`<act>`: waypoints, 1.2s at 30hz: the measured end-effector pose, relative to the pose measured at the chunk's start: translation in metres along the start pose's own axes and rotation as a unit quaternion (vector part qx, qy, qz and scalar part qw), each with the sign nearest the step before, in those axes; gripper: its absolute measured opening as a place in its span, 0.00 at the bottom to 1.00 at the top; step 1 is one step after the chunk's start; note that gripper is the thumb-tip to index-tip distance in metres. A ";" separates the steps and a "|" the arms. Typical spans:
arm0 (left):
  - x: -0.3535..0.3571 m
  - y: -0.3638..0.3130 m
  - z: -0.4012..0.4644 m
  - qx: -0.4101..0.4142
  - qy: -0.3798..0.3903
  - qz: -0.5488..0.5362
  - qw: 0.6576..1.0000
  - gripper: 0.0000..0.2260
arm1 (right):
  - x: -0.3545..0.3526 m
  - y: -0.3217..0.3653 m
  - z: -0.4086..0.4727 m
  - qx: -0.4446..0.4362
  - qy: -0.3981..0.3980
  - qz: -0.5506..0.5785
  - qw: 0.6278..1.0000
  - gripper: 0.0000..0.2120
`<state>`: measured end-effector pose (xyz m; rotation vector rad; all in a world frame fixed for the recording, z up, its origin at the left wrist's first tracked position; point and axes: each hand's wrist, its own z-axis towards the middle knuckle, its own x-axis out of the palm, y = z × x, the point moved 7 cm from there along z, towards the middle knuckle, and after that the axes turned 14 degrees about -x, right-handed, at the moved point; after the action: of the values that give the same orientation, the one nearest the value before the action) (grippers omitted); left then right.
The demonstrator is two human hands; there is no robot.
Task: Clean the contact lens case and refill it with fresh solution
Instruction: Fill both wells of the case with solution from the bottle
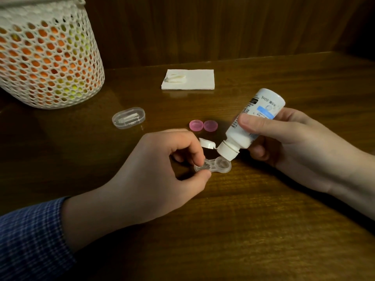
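Two wells are joined in the clear contact lens case [213, 166], which lies on the wooden counter [263, 230] between the hands, near its front edge. The case is judged to be light, stiff and smooth, so it would be pushed about easily by a touch of the nozzle; it is best held at the rim of one well, away from the well being filled. That is how it is held: the left hand [154, 175] pinches the left well between thumb and forefinger, the remaining fingers curled above it. The solution bottle [251, 122] is grasped round its body by the right hand [284, 138], thumb across the label, and is tipped nozzle-down with the tip just over the right well; its flip cap [206, 143] hangs open on its hinge. The bottle is judged soft enough to be squeezed, and a gentle squeeze would be needed to avoid overflow. Whether liquid is flowing cannot be told. The two pink lids [203, 125] lie side by side on the counter beyond the case, off the wells.
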<state>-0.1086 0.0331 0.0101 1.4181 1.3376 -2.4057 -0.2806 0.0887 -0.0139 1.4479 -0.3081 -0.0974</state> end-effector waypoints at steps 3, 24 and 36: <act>0.001 0.000 0.000 -0.003 0.009 0.002 1.000 0.05 | 0.000 0.001 -0.001 0.000 -0.007 -0.004 1.000 0.21; 0.002 0.000 0.000 -0.008 0.004 0.016 1.000 0.08 | 0.000 0.000 0.000 0.002 -0.014 -0.001 1.000 0.21; 0.003 0.004 0.002 -0.029 0.008 0.023 0.999 0.06 | -0.001 -0.001 0.000 0.010 -0.013 -0.007 1.000 0.18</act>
<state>-0.1099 0.0307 0.0057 1.4399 1.3502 -2.3133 -0.2816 0.0888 -0.0155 1.4703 -0.3218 -0.1240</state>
